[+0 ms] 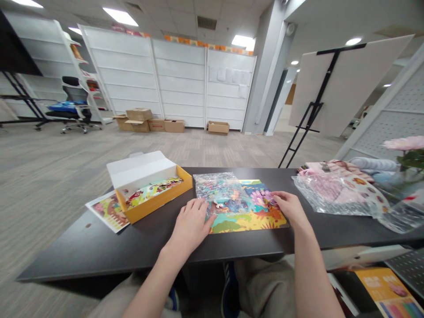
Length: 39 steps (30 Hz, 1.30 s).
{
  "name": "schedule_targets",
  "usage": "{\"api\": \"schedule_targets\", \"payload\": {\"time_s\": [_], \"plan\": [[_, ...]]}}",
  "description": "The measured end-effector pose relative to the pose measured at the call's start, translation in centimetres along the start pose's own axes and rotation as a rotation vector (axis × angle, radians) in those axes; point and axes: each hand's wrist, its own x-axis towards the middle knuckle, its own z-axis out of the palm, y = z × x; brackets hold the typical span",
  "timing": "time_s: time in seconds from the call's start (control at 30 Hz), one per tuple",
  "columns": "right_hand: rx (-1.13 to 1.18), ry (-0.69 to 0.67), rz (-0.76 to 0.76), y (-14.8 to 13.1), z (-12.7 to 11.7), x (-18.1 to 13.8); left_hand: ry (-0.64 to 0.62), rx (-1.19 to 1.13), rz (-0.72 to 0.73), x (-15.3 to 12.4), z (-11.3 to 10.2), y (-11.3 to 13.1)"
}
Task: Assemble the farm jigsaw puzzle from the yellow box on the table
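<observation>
Colourful board [258, 222] between hands [193, 219] [292, 206] (clear bag [218, 183] partly over it)

Office-type room, partly fitted out like showroom or stockroom. Office signs: panelled ceiling [225, 11] with flat light panels [120, 17] and air vent [206, 22], grey carpet-like floor [109, 148], castored swivel chair [75, 93], dark screen [16, 44] on wheeled stand [24, 101], paper sheets [221, 74] on wall units. Showroom or stockroom signs: tall white wall units [180, 79], cardboard boxes [139, 115] along their foot, perforated panel [397, 115] at right.
</observation>
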Motion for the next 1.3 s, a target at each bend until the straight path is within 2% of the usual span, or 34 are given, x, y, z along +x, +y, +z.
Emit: {"api": "schedule_targets", "payload": {"time_s": [0.2,0.37,0.5,0.67,0.83,0.9,0.97,1.07,1.3], "plan": [[0.272,0.045,0.040,-0.9,-0.7,-0.6,-0.005,-0.014,0.008,0.1,0.1,-0.1],[0.374,-0.012,0.054,-1.2,-1.4,-0.9,0.035,-0.055,0.022,0.1,0.0,0.0],[0.443,-0.082,0.042,-1.9,-1.4,-1.4,0.137,-0.180,0.036,0.2,-0.5,0.2],[0.458,-0.320,-0.013,-3.8,-0.1,-3.2,0.286,-0.548,0.009,0.7,-0.8,0.8],[0.328,-0.642,-0.190,-6.0,2.5,-5.2,0.129,-1.139,-0.203,1.7,0.3,1.5],[0.287,-0.716,-0.236,-6.6,3.6,-5.9,0.078,-1.280,-0.245,2.2,0.8,1.7],[0.272,-0.740,-0.257,-7.0,4.5,-6.3,0.076,-1.339,-0.269,2.5,1.1,1.7],[0.273,-0.751,-0.259,-7.0,5.2,-6.5,0.140,-1.358,-0.311,2.8,1.2,1.5],[0.313,-0.701,-0.241,-6.5,5.0,-6.1,0.311,-1.330,-0.389,3.1,0.8,1.0]]}}
